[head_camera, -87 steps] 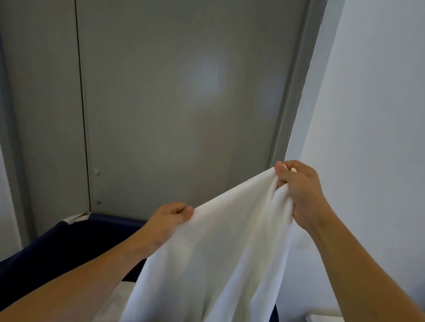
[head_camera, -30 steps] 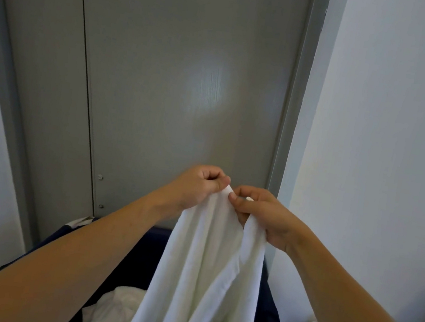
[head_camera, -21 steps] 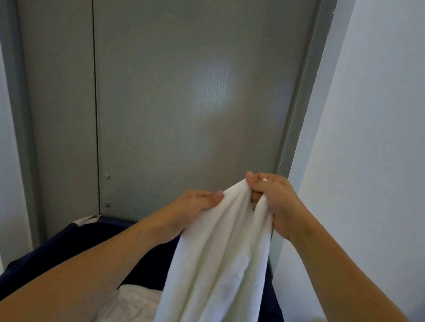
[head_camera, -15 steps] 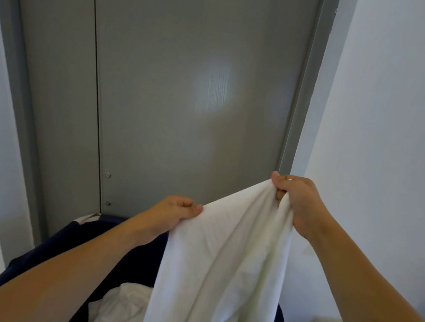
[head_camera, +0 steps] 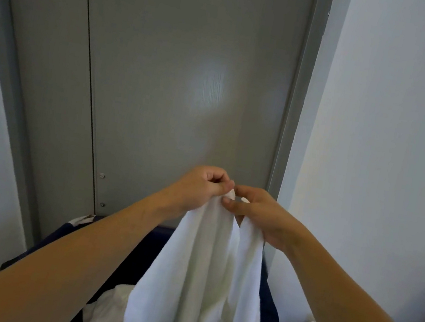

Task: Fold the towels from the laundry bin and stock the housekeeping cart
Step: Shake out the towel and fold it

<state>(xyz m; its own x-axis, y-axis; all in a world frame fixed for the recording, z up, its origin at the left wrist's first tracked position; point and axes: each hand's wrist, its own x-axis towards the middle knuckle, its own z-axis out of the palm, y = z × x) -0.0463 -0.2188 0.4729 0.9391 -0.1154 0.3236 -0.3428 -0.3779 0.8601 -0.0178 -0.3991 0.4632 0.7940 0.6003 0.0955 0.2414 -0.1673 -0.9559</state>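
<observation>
Both hands raised in front of a grey door point(head_camera: 184, 86), knuckles nearly touching. Left hand point(head_camera: 203, 187) pinches the top edge of a white towel point(head_camera: 197, 283); right hand point(head_camera: 258, 215) pinches the same edge just at 3 o'clock of it. Fingers closed tight on cloth. Towel hangs straight down toward 6 o'clock, long axis vertical, over the dark blue laundry bin point(head_camera: 272, 309) with more white linen point(head_camera: 106, 314) inside. Corners look matched; next likely a grab lower down to halve it.

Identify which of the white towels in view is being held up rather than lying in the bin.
The hanging towel, pinched at its top by the left hand and right hand. The other towel lies crumpled inside the navy laundry bin.
</observation>
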